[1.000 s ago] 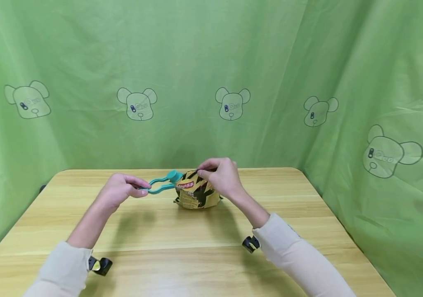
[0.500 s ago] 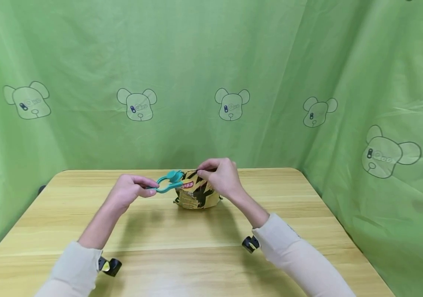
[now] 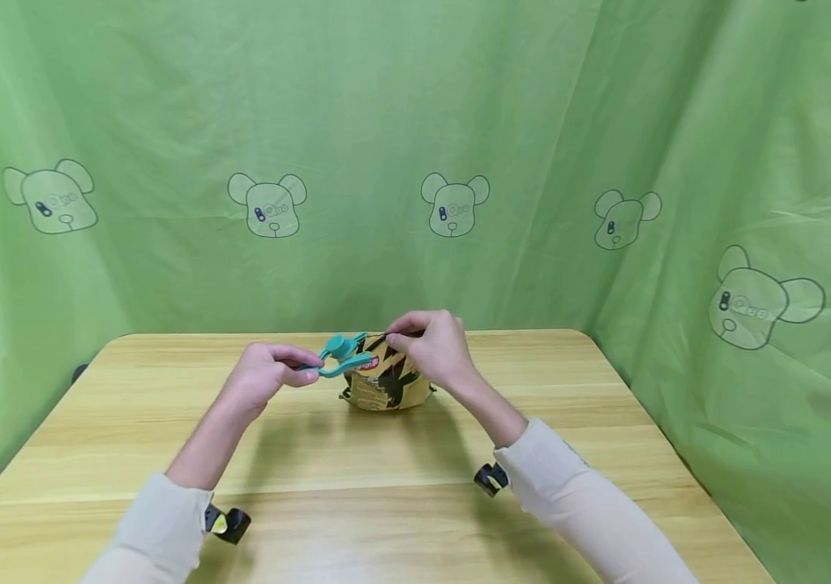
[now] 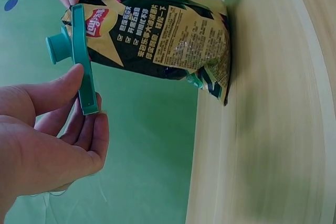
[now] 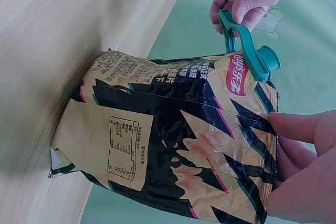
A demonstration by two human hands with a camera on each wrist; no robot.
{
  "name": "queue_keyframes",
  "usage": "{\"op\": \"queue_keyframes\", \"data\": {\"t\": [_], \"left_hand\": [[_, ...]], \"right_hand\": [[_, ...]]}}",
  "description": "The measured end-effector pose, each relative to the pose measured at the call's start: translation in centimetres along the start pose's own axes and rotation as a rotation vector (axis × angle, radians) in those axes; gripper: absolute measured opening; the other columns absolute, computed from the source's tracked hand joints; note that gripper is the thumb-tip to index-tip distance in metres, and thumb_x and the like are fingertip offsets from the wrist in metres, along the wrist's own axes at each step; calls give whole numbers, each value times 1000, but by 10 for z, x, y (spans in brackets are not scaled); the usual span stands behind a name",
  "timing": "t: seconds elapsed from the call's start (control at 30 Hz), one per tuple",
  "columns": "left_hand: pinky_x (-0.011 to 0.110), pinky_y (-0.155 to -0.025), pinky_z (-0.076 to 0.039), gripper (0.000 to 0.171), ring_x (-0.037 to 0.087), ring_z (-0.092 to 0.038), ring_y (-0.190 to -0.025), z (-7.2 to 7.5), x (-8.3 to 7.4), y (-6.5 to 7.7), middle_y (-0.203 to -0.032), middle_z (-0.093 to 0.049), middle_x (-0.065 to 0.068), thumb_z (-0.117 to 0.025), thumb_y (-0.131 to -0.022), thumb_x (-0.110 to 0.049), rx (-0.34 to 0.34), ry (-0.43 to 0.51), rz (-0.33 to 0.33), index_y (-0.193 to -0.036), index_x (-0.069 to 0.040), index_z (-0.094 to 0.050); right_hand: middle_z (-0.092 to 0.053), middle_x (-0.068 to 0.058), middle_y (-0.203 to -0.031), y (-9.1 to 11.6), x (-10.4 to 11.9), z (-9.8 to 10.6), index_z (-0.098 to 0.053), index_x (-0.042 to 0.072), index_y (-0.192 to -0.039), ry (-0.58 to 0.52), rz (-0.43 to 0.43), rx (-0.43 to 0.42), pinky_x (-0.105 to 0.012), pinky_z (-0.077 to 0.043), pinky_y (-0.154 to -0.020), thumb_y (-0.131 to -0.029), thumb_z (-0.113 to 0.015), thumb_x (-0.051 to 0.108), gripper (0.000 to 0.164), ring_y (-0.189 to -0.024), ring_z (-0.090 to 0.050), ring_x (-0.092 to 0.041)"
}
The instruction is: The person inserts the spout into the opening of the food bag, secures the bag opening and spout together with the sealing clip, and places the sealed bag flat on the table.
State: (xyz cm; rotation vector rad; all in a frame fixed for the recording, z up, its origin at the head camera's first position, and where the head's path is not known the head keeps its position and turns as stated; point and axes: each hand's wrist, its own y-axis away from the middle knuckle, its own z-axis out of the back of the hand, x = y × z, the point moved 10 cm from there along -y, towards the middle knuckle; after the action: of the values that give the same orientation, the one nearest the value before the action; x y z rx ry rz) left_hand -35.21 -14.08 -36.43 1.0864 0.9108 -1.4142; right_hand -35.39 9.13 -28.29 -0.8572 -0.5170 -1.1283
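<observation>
A gold and black chip bag (image 3: 393,389) stands upright on the table toward the back. At its top edge, my right hand (image 3: 435,350) pinches the bag between thumb and fingers, also clear in the right wrist view. My left hand (image 3: 269,377) holds a teal bag clip (image 3: 345,367) by one end, thumb against fingers. The clip's two arms are spread, with one in front of the bag's upper left corner and the other behind it. A round capped spout (image 5: 269,59) sticks out from the clip. In the left wrist view, one arm of the clip (image 4: 83,61) crosses the bag's top.
The wooden table (image 3: 357,519) runs back to a green curtain (image 3: 357,113) printed with mouse-like faces. More curtain hangs at both sides. Black camera mounts (image 3: 229,526) show below the sleeve cuffs.
My left hand has moved right with the clip, whose spread arms now reach further over the bag's upper left corner. The right hand has kept its pinch and place.
</observation>
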Motion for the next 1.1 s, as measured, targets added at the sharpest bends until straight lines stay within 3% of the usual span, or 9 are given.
{"op": "queue_keyframes", "data": {"t": [0.27,0.63,0.93,1.1], "left_hand": [[52,-111,-42,27,29,-63,-116,-5,-3,-2,-118,-74,12,-79,-87,-10,-7,6,-5,-112,-2,-76],[27,-89,-54,33,15,-66,-96,-13,-8,-5,-103,-73,6,-80,-81,2,-12,116,-30,-112,5,-68],[29,-97,-55,53,24,-64,-113,-18,-11,-8,-124,-68,17,-77,-84,4,21,137,-44,-134,2,-61],[30,-95,-54,49,19,-65,-106,-19,-9,-10,-120,-71,16,-76,-86,2,24,97,-27,-133,2,-63]], "right_hand": [[-79,-2,-89,0,1,0,-80,12,-94,-6,4,1,-28,-58,-66,-89,-77,10,6,-75,-71,-14],[-79,-3,-90,1,1,0,-80,12,-94,-8,5,-5,-28,-58,-66,-88,-78,11,6,-75,-71,-14],[-79,-3,-89,1,2,1,-81,11,-93,-2,20,-15,-28,-58,-66,-88,-78,10,6,-75,-71,-14],[-79,-3,-89,1,2,1,-81,11,-94,-4,21,-15,-28,-58,-66,-88,-78,10,6,-76,-72,-14]]}}
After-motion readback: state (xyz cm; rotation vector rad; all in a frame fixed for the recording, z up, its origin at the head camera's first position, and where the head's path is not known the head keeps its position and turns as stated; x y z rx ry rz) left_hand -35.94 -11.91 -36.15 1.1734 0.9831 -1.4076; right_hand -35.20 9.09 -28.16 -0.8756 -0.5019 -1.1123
